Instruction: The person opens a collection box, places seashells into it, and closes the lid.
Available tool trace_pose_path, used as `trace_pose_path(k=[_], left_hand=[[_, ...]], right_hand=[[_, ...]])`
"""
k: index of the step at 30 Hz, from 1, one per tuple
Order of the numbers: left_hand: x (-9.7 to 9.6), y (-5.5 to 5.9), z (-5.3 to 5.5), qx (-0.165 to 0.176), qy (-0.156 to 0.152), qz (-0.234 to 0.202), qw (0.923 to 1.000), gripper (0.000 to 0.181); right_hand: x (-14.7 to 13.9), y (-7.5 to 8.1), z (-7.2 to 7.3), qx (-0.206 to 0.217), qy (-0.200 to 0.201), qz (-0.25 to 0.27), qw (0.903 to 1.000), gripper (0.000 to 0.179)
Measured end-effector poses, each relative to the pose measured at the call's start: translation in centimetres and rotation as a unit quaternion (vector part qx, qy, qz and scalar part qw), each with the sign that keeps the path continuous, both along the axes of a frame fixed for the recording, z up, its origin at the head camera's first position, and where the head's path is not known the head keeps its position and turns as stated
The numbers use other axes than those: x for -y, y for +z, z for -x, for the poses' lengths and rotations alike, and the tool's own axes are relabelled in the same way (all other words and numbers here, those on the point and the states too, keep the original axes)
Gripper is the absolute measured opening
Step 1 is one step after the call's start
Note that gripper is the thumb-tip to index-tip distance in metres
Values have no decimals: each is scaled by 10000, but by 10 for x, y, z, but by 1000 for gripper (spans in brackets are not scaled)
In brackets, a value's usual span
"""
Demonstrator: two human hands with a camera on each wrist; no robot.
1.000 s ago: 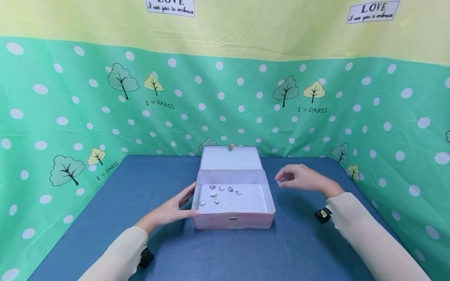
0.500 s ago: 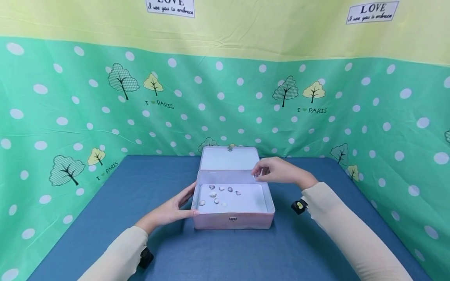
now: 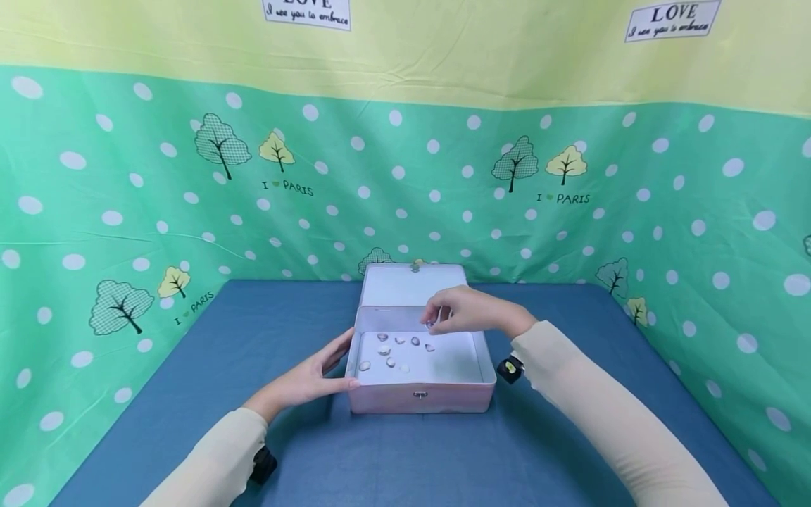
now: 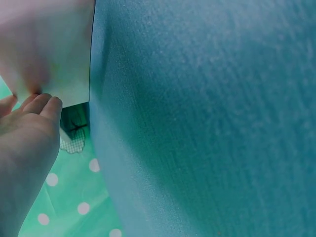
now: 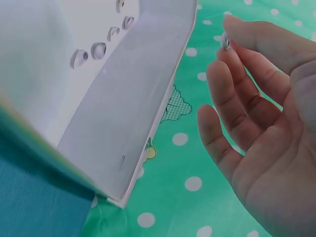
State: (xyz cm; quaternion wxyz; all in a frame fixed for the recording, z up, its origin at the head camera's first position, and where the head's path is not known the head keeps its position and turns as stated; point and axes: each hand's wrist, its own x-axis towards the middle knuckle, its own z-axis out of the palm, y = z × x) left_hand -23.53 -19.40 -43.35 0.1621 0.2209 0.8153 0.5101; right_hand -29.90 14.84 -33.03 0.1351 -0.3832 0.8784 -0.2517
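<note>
A pale pink box [image 3: 421, 400] with a metal clasp stands with its lid raised, and several small seashells [image 3: 384, 350] lie scattered over its white floor, mostly at the left. My left hand [image 3: 310, 377] rests against the box's left side, fingers extended along the wall and thumb at the front corner; in the left wrist view the fingertips [image 4: 52, 104] touch that wall. Over the back part of the box, my right hand [image 3: 472, 310] pinches a small shell [image 5: 225, 40] between thumb and index finger. The other fingers are loosely bent.
The raised lid [image 3: 415, 285] leans back behind the box. Blue cloth covers the table [image 3: 405, 458]. A green dotted curtain [image 3: 405, 190] hangs around the back and sides. A small black camera [image 3: 510, 368] sits at the right wrist.
My right hand has moved left from beside the box to over its inside, carrying the pinched shell. The left hand and the box have stayed in place.
</note>
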Motion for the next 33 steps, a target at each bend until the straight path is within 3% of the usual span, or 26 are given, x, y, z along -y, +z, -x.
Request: trace_pose_path(k=[19, 33], left_hand=[[1, -1, 0, 8, 21, 62, 10000, 95], [1, 0, 0, 27, 26, 72, 10000, 95]], right_hand=[[8, -22, 3, 214, 138, -269, 9993, 12], [1, -23, 2, 365, -105, -173, 9991, 15]])
